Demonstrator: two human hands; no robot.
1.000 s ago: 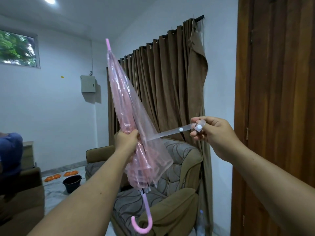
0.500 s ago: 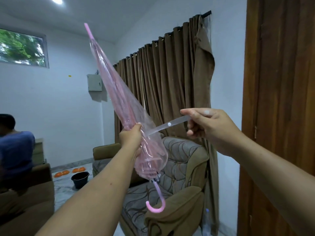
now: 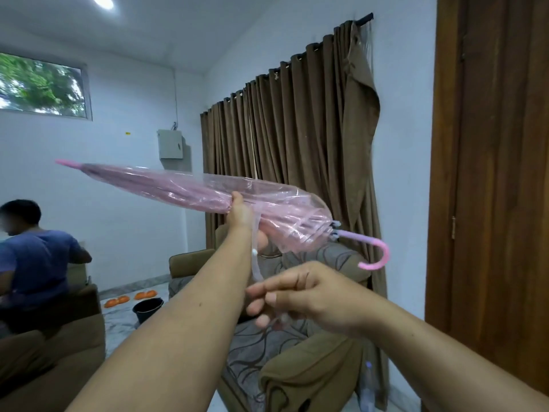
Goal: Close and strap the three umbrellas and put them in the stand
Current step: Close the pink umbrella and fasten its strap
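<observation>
A folded, see-through pink umbrella (image 3: pixel 166 185) lies almost level in the air, tip to the left and hooked pink handle (image 3: pixel 375 254) to the right. My left hand (image 3: pixel 239 214) grips its bunched canopy from below near the middle. The clear strap (image 3: pixel 255 260) hangs down from the canopy beside my left wrist. My right hand (image 3: pixel 300 295) pinches the strap's lower end between curled fingers, below the umbrella. No stand and no other umbrellas are in view.
A brown patterned armchair (image 3: pixel 297 361) stands below my hands, with brown curtains (image 3: pixel 297 138) behind and a wooden door (image 3: pixel 499 173) at right. A person in a blue shirt (image 3: pixel 32 260) sits at left. A black bucket (image 3: pixel 147 309) stands on the floor.
The umbrella has swung from steeply upright to nearly level, tip now left. My right hand has brought the strap's end from the right side down beneath the umbrella.
</observation>
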